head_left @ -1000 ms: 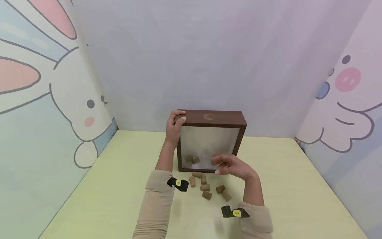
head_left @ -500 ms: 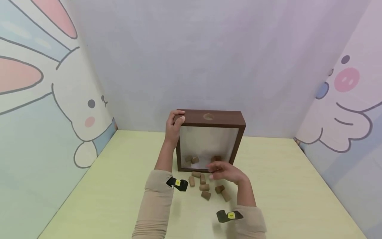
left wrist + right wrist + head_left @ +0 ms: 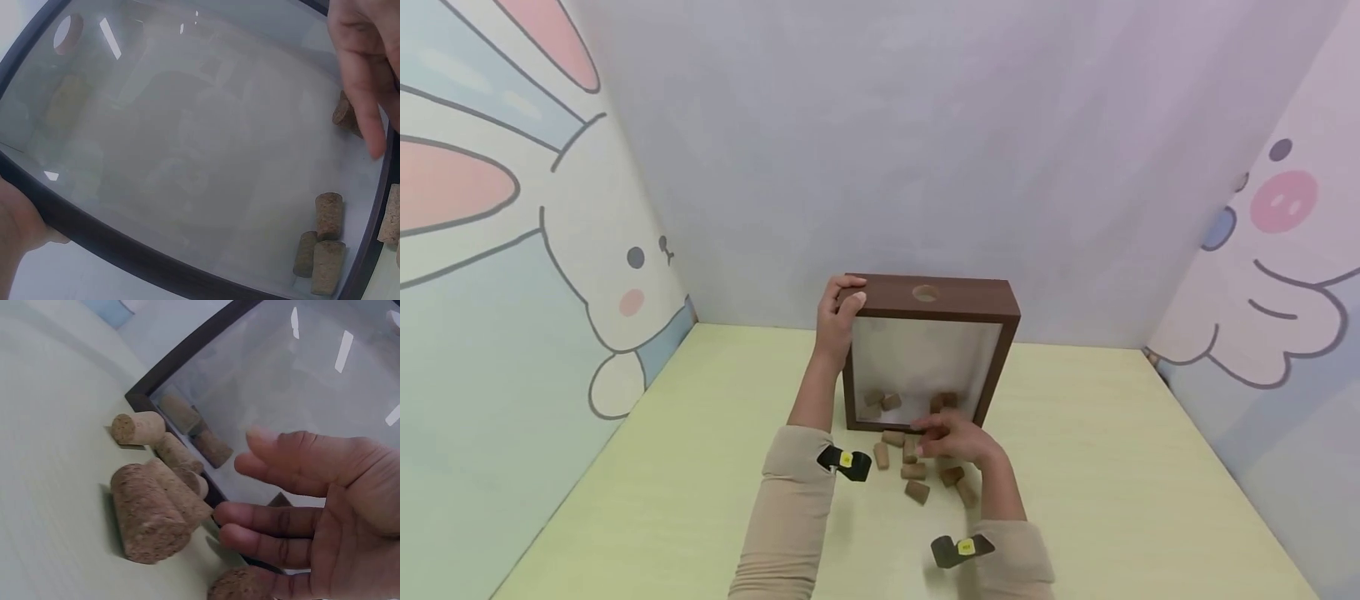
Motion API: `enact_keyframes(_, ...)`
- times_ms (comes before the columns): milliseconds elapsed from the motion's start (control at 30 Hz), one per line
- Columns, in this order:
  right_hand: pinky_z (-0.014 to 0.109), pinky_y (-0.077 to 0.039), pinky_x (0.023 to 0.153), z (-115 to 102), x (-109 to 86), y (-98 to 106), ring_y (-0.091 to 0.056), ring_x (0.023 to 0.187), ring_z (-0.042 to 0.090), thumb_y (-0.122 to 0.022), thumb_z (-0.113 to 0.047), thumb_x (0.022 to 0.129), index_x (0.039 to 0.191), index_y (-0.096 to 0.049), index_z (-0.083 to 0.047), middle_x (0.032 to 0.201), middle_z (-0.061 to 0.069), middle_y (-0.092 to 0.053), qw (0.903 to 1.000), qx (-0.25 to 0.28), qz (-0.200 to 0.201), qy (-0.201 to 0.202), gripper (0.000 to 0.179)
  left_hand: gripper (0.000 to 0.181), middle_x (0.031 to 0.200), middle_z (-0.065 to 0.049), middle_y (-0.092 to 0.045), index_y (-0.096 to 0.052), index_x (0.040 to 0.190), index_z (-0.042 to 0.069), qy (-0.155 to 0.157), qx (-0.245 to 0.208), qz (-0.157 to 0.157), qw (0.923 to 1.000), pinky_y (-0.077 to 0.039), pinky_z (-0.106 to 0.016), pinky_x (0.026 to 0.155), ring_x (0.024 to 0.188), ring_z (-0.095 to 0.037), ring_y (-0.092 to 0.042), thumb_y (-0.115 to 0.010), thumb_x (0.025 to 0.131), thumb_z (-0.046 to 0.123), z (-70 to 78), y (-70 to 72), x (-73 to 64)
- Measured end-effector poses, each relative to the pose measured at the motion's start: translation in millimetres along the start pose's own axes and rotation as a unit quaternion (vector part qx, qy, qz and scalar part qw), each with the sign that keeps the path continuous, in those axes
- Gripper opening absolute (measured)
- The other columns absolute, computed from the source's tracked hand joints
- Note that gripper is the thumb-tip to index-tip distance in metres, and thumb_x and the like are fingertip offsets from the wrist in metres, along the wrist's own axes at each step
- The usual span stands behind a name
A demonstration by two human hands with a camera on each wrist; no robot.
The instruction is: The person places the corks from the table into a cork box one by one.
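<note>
My left hand (image 3: 837, 321) grips the dark box (image 3: 966, 296) up top; right hand (image 3: 958, 438) hovers, grip loose, near corks (image 3: 917, 492) on the counter (image 3: 1120, 467).

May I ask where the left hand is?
In the head view, the left hand grips the brown box at its top left corner, left of the hole.

Note a pale grey-lilac rear wall (image 3: 880, 150) behind a pale yellow-green tabletop (image 3: 1112, 467); on the left wall (image 3: 482, 400), find a printed white rabbit (image 3: 587, 267) with pink inner ears (image 3: 452, 185), a grey eye (image 3: 636, 257) and a pink cheek (image 3: 632, 302); on the right wall (image 3: 1307, 467), find a printed white cartoon animal (image 3: 1292, 258) with a pink snout (image 3: 1283, 202)
</note>
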State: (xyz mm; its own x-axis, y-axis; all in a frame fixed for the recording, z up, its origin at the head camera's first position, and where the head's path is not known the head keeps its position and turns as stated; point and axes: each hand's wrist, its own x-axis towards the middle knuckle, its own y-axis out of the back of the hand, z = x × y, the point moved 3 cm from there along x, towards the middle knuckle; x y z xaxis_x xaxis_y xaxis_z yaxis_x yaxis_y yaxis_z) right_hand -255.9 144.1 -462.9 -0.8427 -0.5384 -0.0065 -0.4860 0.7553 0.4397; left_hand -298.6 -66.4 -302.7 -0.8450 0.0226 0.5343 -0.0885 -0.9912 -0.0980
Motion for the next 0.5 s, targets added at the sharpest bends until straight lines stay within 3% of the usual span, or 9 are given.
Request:
enact_keyframes(133,0.030,-0.046,0.067,0.9,2.0,-5.6,-0.054,0.077,0.017,-0.071,-0.008,0.079,0.114,-0.061,0.006,0.084,0.007,-0.061,0.9996,-0.012,0.005,-0.026,0.039,0.028,0.126,-0.014,-0.043,-0.048,0.114,-0.004,0.000,-0.009,-0.002,1.0000,-0.029,-0.036,0.090,0.117,-0.020,-0.037,-0.047,0.090,0.011,-12.9,1.9,4.4)
enact_keyframes(233,0.030,-0.045,0.066,1.1,2.5,-8.1,-0.054,0.076,0.017,-0.069,-0.003,0.078,0.111,-0.061,0.007,0.082,0.006,-0.060,0.9994,-0.024,0.012,-0.022,0.035,0.030,0.126,-0.011,-0.043,-0.049,0.114,-0.002,-0.002,-0.010,-0.003,0.9999,-0.029,-0.036,0.090,0.117,-0.019,-0.037,-0.048,0.090,0.015,-19.4,2.2,6.1)
enact_keyframes(367,0.029,-0.045,0.065,-0.4,4.3,-10.4,-0.055,0.075,0.018,-0.065,0.003,0.075,0.107,-0.061,0.010,0.081,0.007,-0.061,0.9988,-0.048,0.015,-0.004,0.034,0.032,0.127,-0.012,-0.043,-0.050,0.114,0.000,-0.010,-0.009,-0.001,0.9999,-0.029,-0.037,0.091,0.117,-0.018,-0.037,-0.050,0.089,0.020,-21.5,2.6,7.2)
enact_keyframes(500,0.030,-0.044,0.066,-0.9,7.5,-12.8,-0.053,0.074,0.017,-0.065,0.003,0.073,0.105,-0.062,0.008,0.080,0.005,-0.059,0.9976,-0.063,0.024,-0.016,0.033,0.030,0.125,-0.010,-0.044,-0.050,0.114,0.000,-0.004,-0.012,0.002,0.9999,-0.029,-0.035,0.090,0.116,-0.018,-0.038,-0.049,0.089,0.018,-21.0,4.0,7.9)
